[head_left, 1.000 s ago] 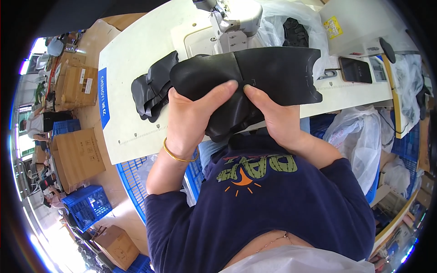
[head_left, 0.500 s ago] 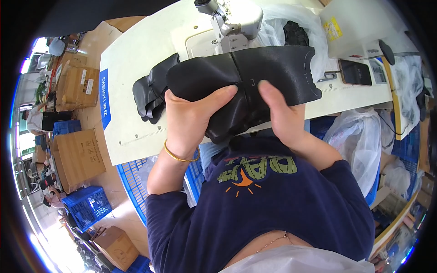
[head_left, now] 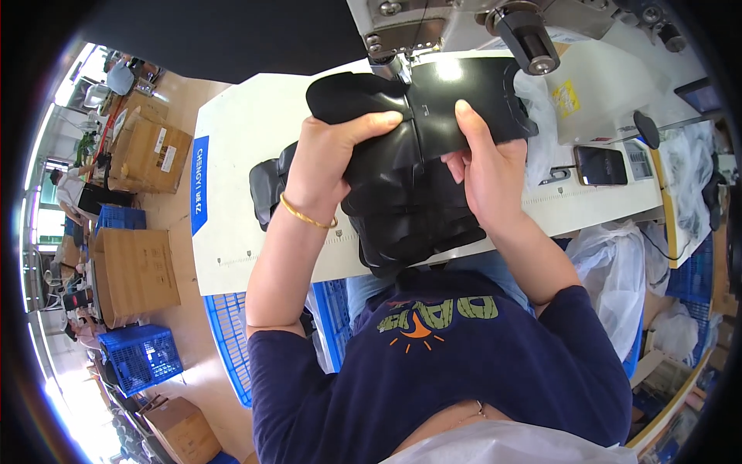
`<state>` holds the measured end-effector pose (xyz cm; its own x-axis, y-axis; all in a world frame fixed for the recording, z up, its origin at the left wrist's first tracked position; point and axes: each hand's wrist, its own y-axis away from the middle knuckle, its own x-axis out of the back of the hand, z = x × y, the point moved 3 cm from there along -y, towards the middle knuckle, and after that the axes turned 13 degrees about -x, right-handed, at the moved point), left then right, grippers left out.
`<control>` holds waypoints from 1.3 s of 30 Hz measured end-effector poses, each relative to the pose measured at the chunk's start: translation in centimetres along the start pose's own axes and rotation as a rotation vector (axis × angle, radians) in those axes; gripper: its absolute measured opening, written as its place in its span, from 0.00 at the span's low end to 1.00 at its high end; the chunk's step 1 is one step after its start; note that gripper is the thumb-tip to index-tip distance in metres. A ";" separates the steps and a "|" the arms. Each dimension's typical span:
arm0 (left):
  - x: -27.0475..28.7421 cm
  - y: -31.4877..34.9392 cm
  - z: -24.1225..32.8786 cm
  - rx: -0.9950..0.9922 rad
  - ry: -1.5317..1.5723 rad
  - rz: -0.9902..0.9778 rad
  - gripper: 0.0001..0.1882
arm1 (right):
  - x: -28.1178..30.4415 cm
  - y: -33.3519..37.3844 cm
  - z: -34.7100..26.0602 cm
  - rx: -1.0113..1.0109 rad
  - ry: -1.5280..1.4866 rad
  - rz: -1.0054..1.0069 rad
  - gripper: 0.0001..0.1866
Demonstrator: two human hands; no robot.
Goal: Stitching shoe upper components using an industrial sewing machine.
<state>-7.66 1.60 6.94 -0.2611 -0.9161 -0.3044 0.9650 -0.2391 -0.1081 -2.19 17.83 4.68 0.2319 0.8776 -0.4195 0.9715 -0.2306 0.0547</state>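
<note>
Far to the left, on the floor, stand closed cardboard boxes (head_left: 148, 151), so what is in them cannot be told; a second brown box (head_left: 135, 271) sits nearer, and below it a blue plastic crate (head_left: 143, 356) whose contents are too small to make out. Another blue crate (head_left: 232, 340) lies tucked under the left edge of the bench (head_left: 247, 155).

The bench is white, with bare surface along its left side and a ruled front edge running toward the right. A dark bundle (head_left: 267, 185) rests on it just beside the left wrist.

The left hand (head_left: 328, 158) (a gold bangle on its wrist) has its grip closed over the upper left part of the black fabric piece (head_left: 410, 193), thumb across the front and fingers curled behind. The fabric is held up off the bench between both hands, close under the sewing machine (head_left: 479, 23), its top edge near the needle area and its lower folds hanging toward the front edge of the bench.

The right hand (head_left: 483, 166) grips the fabric's right part, thumb pressed flat on the shiny upper panel, fingers shut behind.

Further right a phone (head_left: 601, 164) lies on the bench, and clear plastic bags (head_left: 610, 271) crowd the space below the right edge.
</note>
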 end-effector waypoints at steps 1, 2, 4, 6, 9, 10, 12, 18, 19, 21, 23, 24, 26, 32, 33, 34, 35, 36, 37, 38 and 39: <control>0.0 -0.6 0.2 0.007 -0.003 -0.005 0.13 | -0.2 -0.3 -0.4 0.005 0.013 0.026 0.12; 0.1 -1.2 0.2 0.016 -0.005 -0.012 0.12 | -0.3 -0.8 -0.5 0.010 0.012 0.026 0.12; 0.1 -2.2 0.3 -0.020 0.005 -0.048 0.12 | -0.3 -1.7 -0.8 0.032 -0.012 0.017 0.12; -0.1 -2.8 0.3 0.025 -0.023 -0.041 0.12 | 0.2 -2.4 -0.7 0.049 -0.015 0.004 0.12; -0.2 -3.4 0.5 0.071 -0.013 -0.042 0.09 | 0.5 -2.8 -0.8 0.023 0.010 0.003 0.12; -0.2 -3.4 0.4 0.084 -0.007 -0.034 0.08 | 0.4 -2.7 -0.9 0.021 0.012 -0.002 0.12; -0.3 -3.5 0.4 0.068 -0.010 -0.034 0.08 | 0.3 -2.8 -1.0 0.018 0.014 -0.008 0.12; -0.6 -3.8 0.5 -0.007 -0.040 -0.035 0.08 | 0.4 -3.2 -1.1 0.026 -0.002 0.013 0.13; -0.6 -3.9 0.6 -0.027 -0.052 -0.043 0.07 | 0.5 -3.2 -1.1 0.021 -0.008 0.003 0.10; -0.6 -3.9 0.6 -0.028 -0.063 -0.043 0.07 | 0.5 -3.3 -1.0 0.015 -0.014 -0.008 0.08; -0.5 -3.9 0.6 -0.030 -0.073 -0.043 0.06 | 0.2 -3.1 -1.2 0.022 -0.031 -0.005 0.07; -0.3 -3.8 0.6 -0.034 -0.073 -0.042 0.06 | 0.1 -3.0 -1.3 0.022 -0.030 -0.004 0.07; -0.2 -3.8 0.4 -0.032 -0.073 -0.040 0.06 | 0.1 -3.1 -1.3 0.045 -0.025 -0.006 0.12; -0.6 -3.7 0.5 -0.017 -0.067 -0.030 0.08 | 0.5 -3.2 -1.1 0.062 0.022 -0.013 0.11; -0.5 -3.7 0.5 -0.028 -0.055 -0.033 0.08 | 0.5 -3.2 -1.2 0.062 0.022 -0.013 0.11; -0.3 -3.8 0.4 -0.038 -0.042 -0.036 0.09 | 0.5 -3.3 -1.3 0.035 0.040 -0.032 0.09; -0.1 -4.0 0.3 -0.037 -0.042 -0.036 0.09 | 0.5 -3.4 -1.4 0.006 0.059 -0.050 0.06; 0.2 -4.3 0.2 -0.020 -0.047 -0.027 0.08 | 0.7 -3.4 -1.3 0.006 0.059 -0.050 0.06; 0.3 -4.4 0.1 -0.003 -0.051 -0.018 0.07 | 0.8 -3.5 -1.1 -0.003 0.056 -0.072 0.06; 0.2 -4.3 0.1 -0.002 -0.051 -0.020 0.07 | 0.9 -3.6 -1.0 -0.011 0.054 -0.093 0.07; -0.2 -4.1 0.3 -0.019 -0.061 -0.034 0.07 | 0.7 -3.6 -1.1 -0.011 0.054 -0.090 0.07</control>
<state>-11.57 2.65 7.68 -0.2909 -0.9256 -0.2423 0.9548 -0.2646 -0.1356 -5.50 19.76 5.20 0.1452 0.9162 -0.3735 0.9890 -0.1451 0.0285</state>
